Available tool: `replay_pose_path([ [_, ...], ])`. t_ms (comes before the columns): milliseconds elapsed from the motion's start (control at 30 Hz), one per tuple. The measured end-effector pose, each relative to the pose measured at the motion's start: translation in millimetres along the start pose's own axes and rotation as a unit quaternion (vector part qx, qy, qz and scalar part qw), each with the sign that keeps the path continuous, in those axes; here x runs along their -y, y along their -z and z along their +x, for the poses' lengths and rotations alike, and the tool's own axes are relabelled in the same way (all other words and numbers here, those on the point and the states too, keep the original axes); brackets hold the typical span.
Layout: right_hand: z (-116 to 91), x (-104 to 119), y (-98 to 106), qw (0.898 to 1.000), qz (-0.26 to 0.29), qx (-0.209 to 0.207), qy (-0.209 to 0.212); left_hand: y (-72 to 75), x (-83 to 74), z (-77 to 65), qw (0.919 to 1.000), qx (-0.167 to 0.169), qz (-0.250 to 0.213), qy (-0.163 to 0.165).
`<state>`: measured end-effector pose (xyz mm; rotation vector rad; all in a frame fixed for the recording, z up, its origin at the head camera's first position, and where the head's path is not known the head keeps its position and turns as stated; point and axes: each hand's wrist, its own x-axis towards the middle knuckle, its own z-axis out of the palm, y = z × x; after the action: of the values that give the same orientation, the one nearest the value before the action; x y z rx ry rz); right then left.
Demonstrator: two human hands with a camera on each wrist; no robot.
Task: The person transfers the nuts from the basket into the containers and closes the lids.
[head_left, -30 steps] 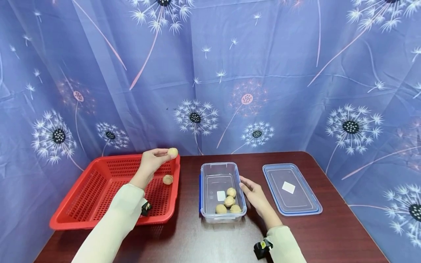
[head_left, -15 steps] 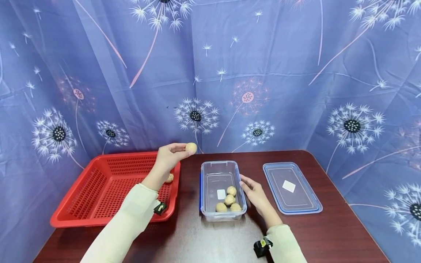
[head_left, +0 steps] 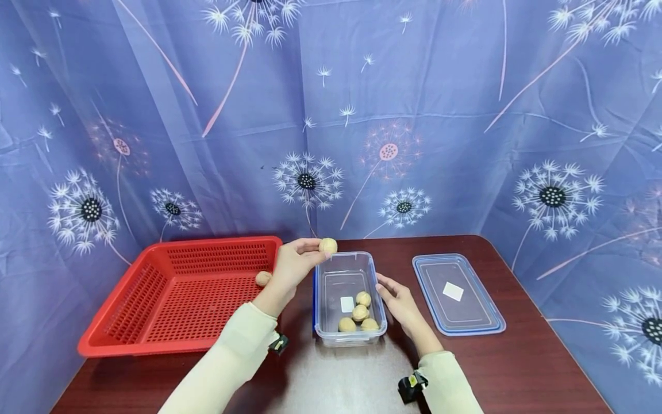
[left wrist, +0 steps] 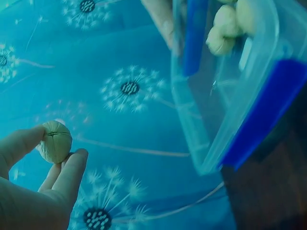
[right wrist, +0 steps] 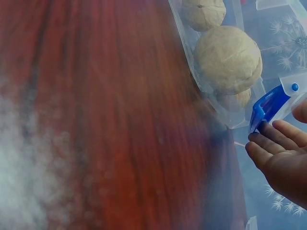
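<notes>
Walnut [head_left: 328,246] above brown table [head_left: 331,382], blue curtain [head_left: 248,172] behind

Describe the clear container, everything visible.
The clear container looks like see-through plastic: rectangular, open-topped, with a blue flap on each long side. It stands upright and uncovered on the dark table, between the red basket and a lid. Four walnuts lie inside toward the near end, beside a white square on its base. The right hand touches its right side.
</notes>
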<state>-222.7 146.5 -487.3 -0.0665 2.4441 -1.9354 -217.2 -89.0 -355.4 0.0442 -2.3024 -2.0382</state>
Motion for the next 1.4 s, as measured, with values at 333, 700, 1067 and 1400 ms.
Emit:
replay_pose_path([
  [333,-5.9,15.5,0.8,1.0,-0.001,0.007,-0.01,-28.1,37.7,-3.2,0.9999,-0.017,0.0,-0.002],
  [700,-1.4,0.5,0.2,1.0,-0.006,-0.008,-0.003,-47.6,80.2,11.3,0.9995,-0.009,0.026,0.018],
  [1067,-2.8,-2.5,-0.1,1.0,-0.01,-0.015,0.026,-65.0,95.8,23.7,0.9962,0.006,0.085,-0.015],
  [1400,-2.5,0.8,-1.3,1.0,-0.002,-0.007,-0.001,-73.7,104.7,35.1,0.9965,0.042,0.072,-0.012],
])
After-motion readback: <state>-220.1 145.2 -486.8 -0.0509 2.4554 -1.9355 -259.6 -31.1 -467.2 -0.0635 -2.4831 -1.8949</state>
